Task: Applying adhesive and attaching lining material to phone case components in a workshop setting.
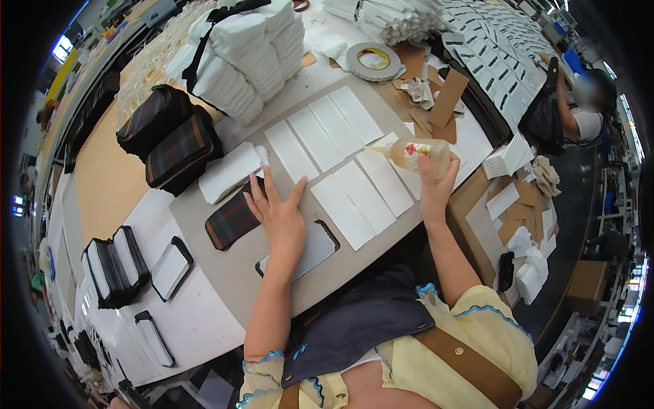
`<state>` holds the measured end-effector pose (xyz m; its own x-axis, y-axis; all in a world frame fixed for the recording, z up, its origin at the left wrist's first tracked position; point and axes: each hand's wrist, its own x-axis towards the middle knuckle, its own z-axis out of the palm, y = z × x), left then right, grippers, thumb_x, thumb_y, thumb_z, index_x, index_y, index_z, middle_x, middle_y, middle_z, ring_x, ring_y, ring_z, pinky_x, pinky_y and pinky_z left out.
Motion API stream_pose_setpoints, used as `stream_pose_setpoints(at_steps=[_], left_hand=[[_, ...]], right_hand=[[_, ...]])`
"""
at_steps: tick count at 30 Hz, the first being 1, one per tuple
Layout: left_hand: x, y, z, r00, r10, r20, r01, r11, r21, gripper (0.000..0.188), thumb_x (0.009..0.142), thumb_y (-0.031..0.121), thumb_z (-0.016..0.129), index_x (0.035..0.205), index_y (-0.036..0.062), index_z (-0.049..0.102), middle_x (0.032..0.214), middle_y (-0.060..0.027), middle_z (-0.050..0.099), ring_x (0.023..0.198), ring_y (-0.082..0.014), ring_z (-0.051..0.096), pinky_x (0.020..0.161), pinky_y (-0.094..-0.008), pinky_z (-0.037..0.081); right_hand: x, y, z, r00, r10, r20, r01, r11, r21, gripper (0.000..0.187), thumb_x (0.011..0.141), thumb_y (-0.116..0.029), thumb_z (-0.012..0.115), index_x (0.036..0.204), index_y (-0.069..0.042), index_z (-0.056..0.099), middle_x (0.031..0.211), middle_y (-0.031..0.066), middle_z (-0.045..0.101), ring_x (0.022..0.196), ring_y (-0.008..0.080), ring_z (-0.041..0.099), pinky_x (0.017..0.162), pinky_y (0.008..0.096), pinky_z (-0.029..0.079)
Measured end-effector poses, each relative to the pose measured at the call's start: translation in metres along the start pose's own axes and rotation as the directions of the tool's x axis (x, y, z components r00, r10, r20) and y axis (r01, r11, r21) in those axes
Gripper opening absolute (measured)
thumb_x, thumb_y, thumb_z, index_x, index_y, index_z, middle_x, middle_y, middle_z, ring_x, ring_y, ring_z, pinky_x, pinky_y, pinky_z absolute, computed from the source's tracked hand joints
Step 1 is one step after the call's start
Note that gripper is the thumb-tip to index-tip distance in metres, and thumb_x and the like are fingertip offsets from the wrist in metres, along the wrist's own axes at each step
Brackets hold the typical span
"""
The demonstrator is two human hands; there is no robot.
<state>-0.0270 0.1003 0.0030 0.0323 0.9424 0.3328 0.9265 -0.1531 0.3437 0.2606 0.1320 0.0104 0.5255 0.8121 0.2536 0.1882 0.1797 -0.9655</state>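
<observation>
My right hand (434, 185) grips a clear glue bottle (415, 154) with a pale nozzle pointing left over a row of white rectangular strips (354, 191) laid on a grey board (225, 266). My left hand (279, 217) lies flat with fingers spread on the board, its palm over a grey card panel with a dark rim (315, 247). Its fingertips reach a plaid rectangular piece (231, 219). A second row of white strips (320, 133) lies farther back.
Plaid pouches (170, 140) and stacks of white pieces (248, 58) stand at the back left. A tape roll (375, 61) and brown card scraps (443, 102) lie at the back. Black-rimmed panels (116, 262) sit at the left. Another person (586, 109) works at the right.
</observation>
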Motion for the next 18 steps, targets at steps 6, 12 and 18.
stream_pose_setpoints(at_steps=[6,12,18], left_hand=[[0.001,0.0,-0.001,1.0,-0.001,0.006,0.001,1.0,0.003,0.059,0.087,-0.009,0.053,0.13,0.0263,0.073,0.167,-0.0197,0.025,0.156,-0.0451,0.013,0.125,-0.062,0.008],[0.001,0.0,-0.001,1.0,-0.004,0.014,0.004,1.0,0.01,0.057,0.089,-0.008,0.054,0.131,0.0269,0.072,0.166,-0.0206,0.026,0.156,-0.0454,0.014,0.125,-0.0621,0.008],[0.001,0.002,-0.004,0.999,-0.025,0.024,0.025,1.0,-0.013,0.057,0.088,-0.008,0.052,0.13,0.0262,0.073,0.166,-0.0201,0.026,0.157,-0.0442,0.013,0.126,-0.0606,0.007]], right_hand=[[-0.011,-0.002,0.009,0.999,-0.026,0.041,0.026,1.0,0.008,0.057,0.092,-0.029,0.083,0.124,-0.003,0.044,0.119,0.0086,0.052,0.11,0.0164,0.054,0.098,0.0319,0.047],[-0.026,-0.002,0.019,0.995,-0.038,0.095,0.038,0.999,0.004,0.061,0.091,-0.029,0.084,0.126,-0.003,0.042,0.12,0.0094,0.051,0.112,0.0173,0.053,0.098,0.0323,0.046],[-0.033,-0.009,0.021,0.99,-0.079,0.117,0.088,0.994,-0.068,0.062,0.09,-0.025,0.085,0.128,-0.002,0.041,0.12,0.0096,0.05,0.113,0.0175,0.052,0.099,0.0322,0.046]])
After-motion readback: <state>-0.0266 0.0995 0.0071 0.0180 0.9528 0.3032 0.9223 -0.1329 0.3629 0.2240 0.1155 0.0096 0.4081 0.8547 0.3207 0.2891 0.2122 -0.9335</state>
